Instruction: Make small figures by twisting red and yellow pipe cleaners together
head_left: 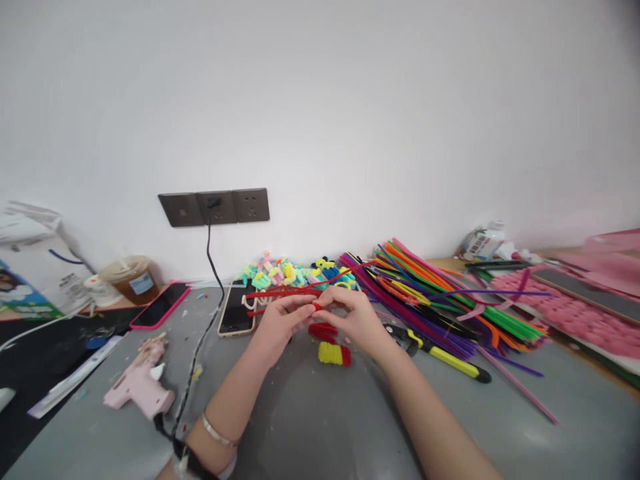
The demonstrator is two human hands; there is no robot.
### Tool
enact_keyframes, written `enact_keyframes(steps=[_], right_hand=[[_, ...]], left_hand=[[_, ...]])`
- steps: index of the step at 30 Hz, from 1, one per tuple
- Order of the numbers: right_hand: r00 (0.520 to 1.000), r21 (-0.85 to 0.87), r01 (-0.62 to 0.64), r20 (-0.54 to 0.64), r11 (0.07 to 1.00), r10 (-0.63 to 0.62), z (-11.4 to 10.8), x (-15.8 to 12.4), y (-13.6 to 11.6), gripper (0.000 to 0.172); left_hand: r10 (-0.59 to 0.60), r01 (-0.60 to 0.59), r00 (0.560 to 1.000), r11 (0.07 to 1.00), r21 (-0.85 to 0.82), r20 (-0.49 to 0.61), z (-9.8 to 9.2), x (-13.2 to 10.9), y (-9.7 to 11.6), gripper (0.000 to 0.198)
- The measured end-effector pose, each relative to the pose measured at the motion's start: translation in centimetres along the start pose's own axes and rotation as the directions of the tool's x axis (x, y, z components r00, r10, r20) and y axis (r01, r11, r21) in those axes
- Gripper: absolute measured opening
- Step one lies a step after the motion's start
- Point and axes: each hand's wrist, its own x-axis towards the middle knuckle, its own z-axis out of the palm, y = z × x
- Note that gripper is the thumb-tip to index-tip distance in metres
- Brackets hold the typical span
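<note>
Both my hands meet over the grey table point(310, 420), pinching red pipe cleaners point(287, 292) between the fingertips. My left hand point(277, 325) grips them from the left, my right hand point(353, 320) from the right; the red stems stick out leftwards and up to the right. Just below the hands lie a short red coil point(323, 330) and a yellow coiled piece with a red end point(334, 354). A big heap of many-coloured pipe cleaners point(430, 293) lies right of my right hand.
A pink glue gun point(140, 385) with a black cord lies at the left. Two phones point(160, 305) point(236, 312) rest near the wall socket point(215, 207). Yellow-handled pliers point(440, 353), small coloured craft pieces point(280, 270), a drink cup point(131, 279) and pink knitted material point(575, 313) surround the work spot.
</note>
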Motion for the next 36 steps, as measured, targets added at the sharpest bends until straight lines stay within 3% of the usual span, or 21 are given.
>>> enact_keyframes(steps=[36], right_hand=[[0.998,0.039,-0.067,-0.004,0.997,0.067,0.22,-0.07,-0.09,0.019]], left_hand=[[-0.002,0.002,1.0,1.0,0.015,-0.002,0.15,-0.19,0.19,0.034]])
